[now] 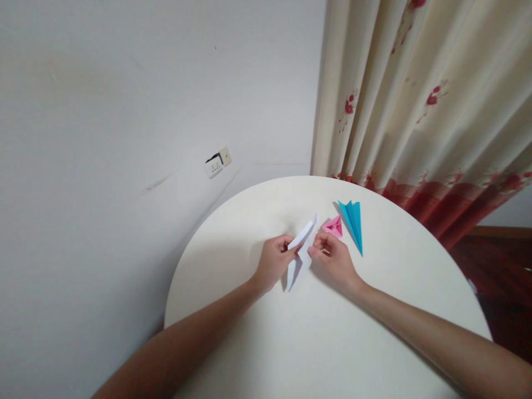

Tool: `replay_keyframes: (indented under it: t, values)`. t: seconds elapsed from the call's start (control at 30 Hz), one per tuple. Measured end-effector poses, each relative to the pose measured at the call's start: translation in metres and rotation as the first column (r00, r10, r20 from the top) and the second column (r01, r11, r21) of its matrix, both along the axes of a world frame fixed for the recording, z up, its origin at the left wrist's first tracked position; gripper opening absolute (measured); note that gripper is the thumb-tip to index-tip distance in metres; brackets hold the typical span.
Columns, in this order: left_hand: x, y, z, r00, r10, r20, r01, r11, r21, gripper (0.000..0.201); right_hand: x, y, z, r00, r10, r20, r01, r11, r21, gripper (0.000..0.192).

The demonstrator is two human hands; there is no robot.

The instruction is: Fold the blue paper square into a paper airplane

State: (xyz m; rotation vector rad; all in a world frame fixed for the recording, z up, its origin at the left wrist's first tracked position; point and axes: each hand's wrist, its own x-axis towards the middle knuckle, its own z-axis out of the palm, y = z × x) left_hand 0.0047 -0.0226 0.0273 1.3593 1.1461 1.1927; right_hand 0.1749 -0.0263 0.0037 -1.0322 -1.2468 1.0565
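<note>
White paper (306, 255) was over the table (324, 343), folds splayed. Left hand (272, 261) had it pinched, thumb to fingers, gap just paper-thick, probably to steady it. Right hand (336, 262) was loosely curled at the other edge, fingertips nearly together; couldn't tell if they gripped. Pink paper (337, 225) and blue paper (354, 223) lay beyond, probably for working room.

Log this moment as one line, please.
left hand: holding white paper | right hand: beside white paper, contact unclear | table: pink folded paper, blue folded paper
</note>
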Motion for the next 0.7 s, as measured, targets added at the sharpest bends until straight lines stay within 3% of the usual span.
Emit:
replay_keyframes:
  t: [0.23,0.47,0.7]
  values:
    - [0.001,0.0,-0.003,0.991,-0.011,0.131,0.021,0.997,-0.077,0.029,-0.002,-0.001,0.002,0.992,0.106,-0.075,-0.107,0.994,-0.01,0.04]
    - [0.005,-0.001,-0.007,0.913,-0.143,0.383,0.236,0.95,-0.207,0.043,-0.003,-0.005,0.008,0.972,0.171,-0.159,-0.18,0.983,-0.046,0.041]
    - [0.001,-0.003,-0.006,0.866,-0.248,0.434,0.358,0.914,-0.192,0.051,-0.003,-0.005,0.009,0.961,0.111,-0.252,-0.132,0.989,-0.066,0.054]
